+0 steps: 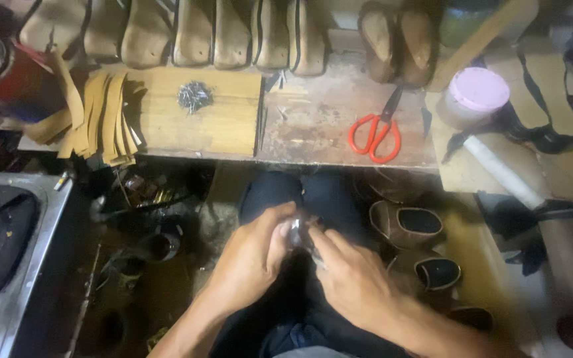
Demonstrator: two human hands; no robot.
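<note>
Over the lap, left hand (250, 255) and right hand (349, 278) pinch a small shiny piece (296, 231) together; blurred, it could slip floorward

A worn wooden workbench (313, 126) runs across the dim room, lit most strongly on its top. Below its left end stands a metal basin (31, 265). Under the workbench, the dark floor (167, 292) lies mostly in shadow.

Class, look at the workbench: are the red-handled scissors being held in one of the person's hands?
No. The scissors lie on the bench, while both the left hand and right hand are down over the lap.
</note>
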